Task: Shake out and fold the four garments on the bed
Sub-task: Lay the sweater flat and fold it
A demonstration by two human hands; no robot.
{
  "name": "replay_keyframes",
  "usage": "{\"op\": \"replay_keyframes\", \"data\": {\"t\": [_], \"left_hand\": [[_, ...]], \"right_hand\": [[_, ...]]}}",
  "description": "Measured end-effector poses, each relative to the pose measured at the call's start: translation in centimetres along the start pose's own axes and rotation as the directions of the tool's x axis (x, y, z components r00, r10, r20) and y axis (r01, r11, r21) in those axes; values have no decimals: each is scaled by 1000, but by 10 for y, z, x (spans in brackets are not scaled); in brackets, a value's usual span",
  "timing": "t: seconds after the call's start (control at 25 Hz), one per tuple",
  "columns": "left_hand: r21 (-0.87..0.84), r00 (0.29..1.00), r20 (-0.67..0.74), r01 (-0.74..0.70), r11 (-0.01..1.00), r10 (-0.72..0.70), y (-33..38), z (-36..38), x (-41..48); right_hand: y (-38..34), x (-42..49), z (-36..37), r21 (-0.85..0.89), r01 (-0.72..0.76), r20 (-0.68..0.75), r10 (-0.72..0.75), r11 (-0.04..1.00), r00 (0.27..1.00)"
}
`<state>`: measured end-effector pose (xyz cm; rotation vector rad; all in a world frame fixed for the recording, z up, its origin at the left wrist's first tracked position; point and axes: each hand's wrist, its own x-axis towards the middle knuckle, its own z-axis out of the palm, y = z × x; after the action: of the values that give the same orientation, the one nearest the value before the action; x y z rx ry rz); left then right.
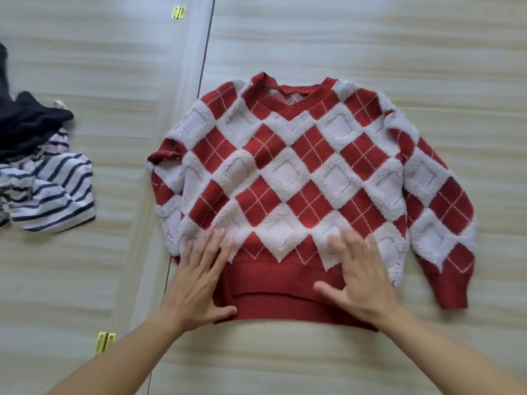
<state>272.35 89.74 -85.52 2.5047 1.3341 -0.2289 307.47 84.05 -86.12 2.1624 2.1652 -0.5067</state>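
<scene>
"Hands first: left hand (pixel 199 283) and right hand (pixel 362 277) lie flat, fingers spread, pressing the red-and-white sweater (pixel 288 172) at its hem — nothing pinched."
"Which step, then?"
"Smoothing, I judge; beyond the fingertips it lies face up on the bed (pixel 370 38), sleeves lying down either side. Next calls for pinching a sleeve and folding it inward."
"And the rest?"
"Striped garment (pixel 54 189) and dark garment (pixel 25 124) wait crumpled, well left of the left hand — unfolded."
</scene>
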Motion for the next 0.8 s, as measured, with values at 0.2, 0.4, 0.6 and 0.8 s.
{"op": "replay_keyframes", "data": {"t": [0.2,0.4,0.6,0.8], "left_hand": [[-71,992,-22,126,989,-128,8,-3,-2],[-197,992,-49,-125,972,118,16,-28,-7],[-529,991,-68,61,847,-114,2,-39,-13],[-349,494,196,843,410,-847,-35,-14,18]], "right_hand": [[-11,-21,11,-67,153,35,-151,986,988],[13,-27,-15,-187,153,128,-130,970,983],[5,2,-58,-257,12,353,82,966,932],[-57,56,-38,47,71,-50,-68,996,996]]}}
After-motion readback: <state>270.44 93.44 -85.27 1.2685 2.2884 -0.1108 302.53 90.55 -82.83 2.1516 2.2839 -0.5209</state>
